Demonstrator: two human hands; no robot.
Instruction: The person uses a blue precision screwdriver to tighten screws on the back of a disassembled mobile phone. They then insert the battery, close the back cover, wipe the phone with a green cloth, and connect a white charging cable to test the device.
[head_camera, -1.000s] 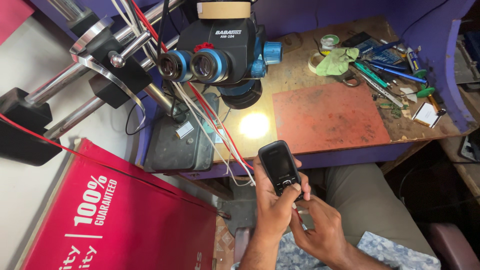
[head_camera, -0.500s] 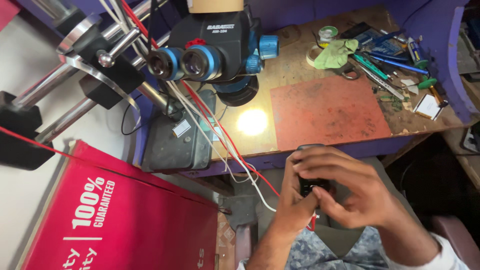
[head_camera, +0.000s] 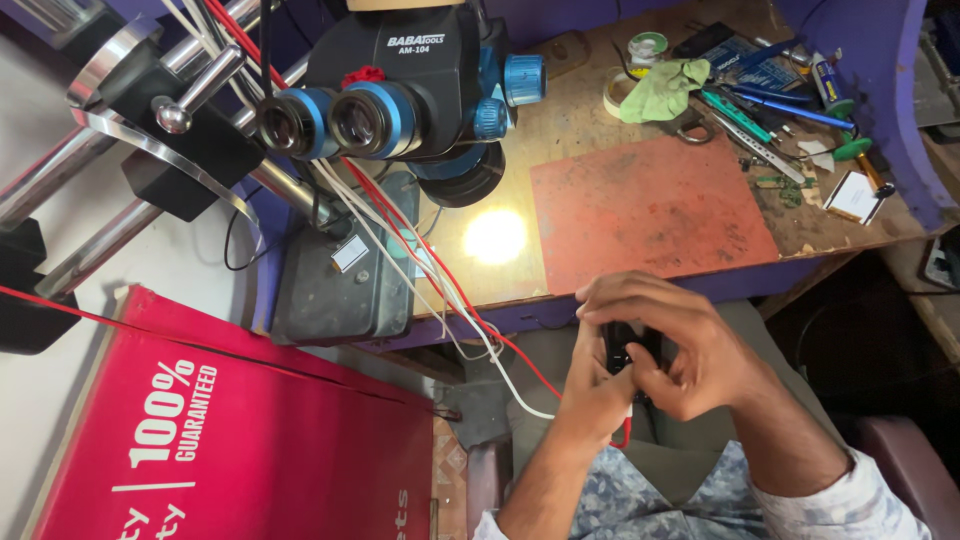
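Head view, looking down past a microscope to the bench and the lap below it. Both hands meet just under the bench edge, below the red mat. A small dark phone sits between them, almost wholly covered; only a sliver shows, so its long axis cannot be told with certainty, though it appears to run away from the body. The left hand cups it from below and the left, fingers curled shut around it. The right hand lies over its top and right side, fingers bent and pressed onto it. Both hands touch it; neither is nearer. Tools and a green cloth lie well apart, at the bench's far right.
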